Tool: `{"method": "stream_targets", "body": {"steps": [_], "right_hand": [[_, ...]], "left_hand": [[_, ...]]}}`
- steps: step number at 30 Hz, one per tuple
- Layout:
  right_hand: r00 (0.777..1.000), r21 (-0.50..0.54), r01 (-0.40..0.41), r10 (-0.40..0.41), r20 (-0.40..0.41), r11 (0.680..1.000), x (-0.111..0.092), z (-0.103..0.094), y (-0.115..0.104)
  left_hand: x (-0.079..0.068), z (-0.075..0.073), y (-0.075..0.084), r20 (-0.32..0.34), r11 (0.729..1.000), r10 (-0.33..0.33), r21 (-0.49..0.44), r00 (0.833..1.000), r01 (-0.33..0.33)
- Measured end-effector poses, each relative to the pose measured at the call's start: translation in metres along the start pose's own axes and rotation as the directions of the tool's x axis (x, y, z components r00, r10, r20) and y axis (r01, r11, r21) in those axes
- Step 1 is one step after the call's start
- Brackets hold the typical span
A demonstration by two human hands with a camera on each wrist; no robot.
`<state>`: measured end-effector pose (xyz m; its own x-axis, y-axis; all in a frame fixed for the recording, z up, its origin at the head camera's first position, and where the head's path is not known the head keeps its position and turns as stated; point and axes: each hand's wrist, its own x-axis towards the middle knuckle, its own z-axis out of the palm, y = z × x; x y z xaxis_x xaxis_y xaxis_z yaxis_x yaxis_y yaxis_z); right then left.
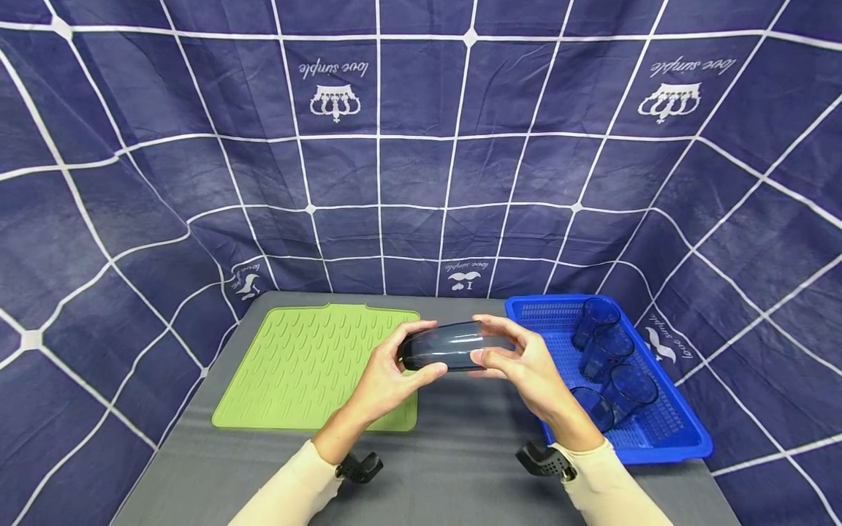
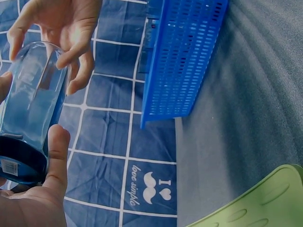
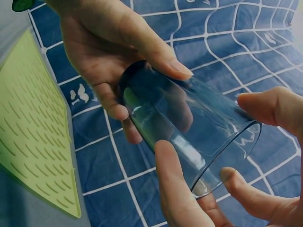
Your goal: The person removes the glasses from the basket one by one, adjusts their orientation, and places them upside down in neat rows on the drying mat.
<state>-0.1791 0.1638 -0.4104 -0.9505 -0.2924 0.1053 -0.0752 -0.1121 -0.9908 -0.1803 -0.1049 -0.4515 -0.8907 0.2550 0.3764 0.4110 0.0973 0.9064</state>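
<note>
Between both hands a clear blue drinking glass (image 1: 454,346) lies on its side above the table. The left hand (image 1: 395,367) grips its thick dark base end, thumb along the near side. At the rim end the right hand (image 1: 520,356) holds the glass with thumb and fingers spread around it. In the left wrist view a small white label shows on the base of the glass (image 2: 31,111). The right wrist view shows the open rim of the glass (image 3: 189,127) between the right fingers, with the left hand (image 3: 109,52) behind it around the base.
A green ridged drying mat (image 1: 316,365) lies at the left on the grey table (image 1: 460,453). To the right stands a blue perforated basket (image 1: 658,446) with several blue glasses (image 1: 607,352) along its right side. A blue checked cloth (image 1: 421,175) hangs behind and at both sides.
</note>
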Motion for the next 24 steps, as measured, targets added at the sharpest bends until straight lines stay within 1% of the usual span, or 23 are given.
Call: {"method": "stream_targets", "body": {"steps": [3,10,18,24], "right_hand": [[1.0,0.006,-0.007,0.007,0.005,1.0,0.002,0.0,0.0],[0.999,0.032,-0.023,0.022,0.043,0.999,0.006,0.002,0.003],[0.996,0.067,-0.04,0.034,0.087,0.997,0.007,0.001,0.011],[0.993,0.073,-0.038,0.029,0.114,0.997,0.01,0.002,0.017]], "left_hand": [[0.001,-0.002,0.0,0.003,1.0,0.004,0.013,1.0,-0.004],[0.0,-0.008,0.001,-0.016,0.999,-0.014,0.036,1.0,0.014],[-0.001,-0.011,-0.003,-0.026,1.0,0.016,0.021,1.0,-0.016],[-0.001,-0.014,-0.007,-0.038,1.0,-0.004,0.029,0.999,0.006]]}}
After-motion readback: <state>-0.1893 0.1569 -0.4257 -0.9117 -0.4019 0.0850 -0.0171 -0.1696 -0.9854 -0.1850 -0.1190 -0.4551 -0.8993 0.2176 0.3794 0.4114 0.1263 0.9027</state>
